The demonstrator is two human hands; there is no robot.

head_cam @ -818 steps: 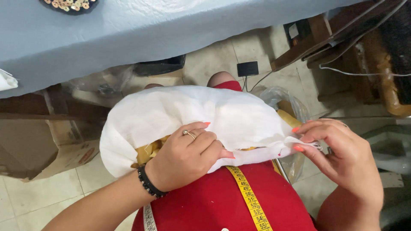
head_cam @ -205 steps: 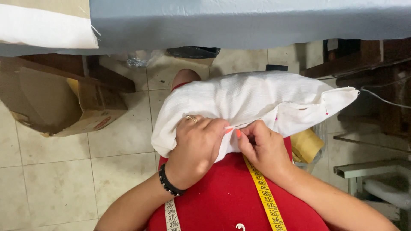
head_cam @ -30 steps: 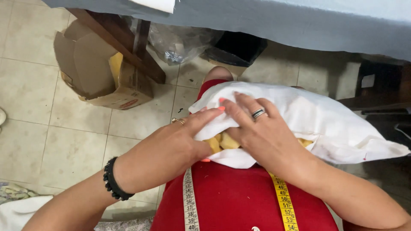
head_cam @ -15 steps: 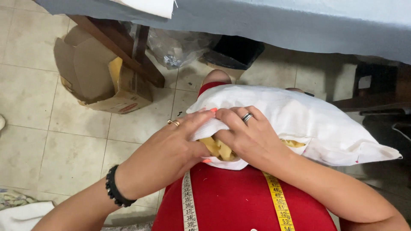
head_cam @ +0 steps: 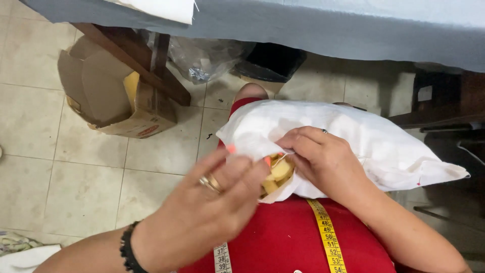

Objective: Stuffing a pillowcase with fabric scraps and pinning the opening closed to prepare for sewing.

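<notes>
A white cloth cushion (head_cam: 374, 146) lies across my lap, which is covered in red fabric (head_cam: 293, 242). Its open end faces me and shows yellow foam pieces (head_cam: 277, 174) inside. My right hand (head_cam: 323, 159) rests on the cushion beside the opening and pinches its white edge between fingers and thumb. My left hand (head_cam: 212, 207), with a ring and a black bracelet at the wrist, hovers in front of the opening, fingers bent toward the foam. A yellow measuring tape (head_cam: 326, 237) hangs down my front.
A table with a grey cloth (head_cam: 323, 25) spans the top. An open cardboard box (head_cam: 113, 96) sits on the tiled floor at left beside a wooden table leg (head_cam: 136, 60). A clear plastic bag (head_cam: 204, 58) and a black bin (head_cam: 270, 63) stand under the table.
My left hand has pulled back off the cushion toward me. The right hand has slid to the edge of the opening, so more yellow foam shows.
</notes>
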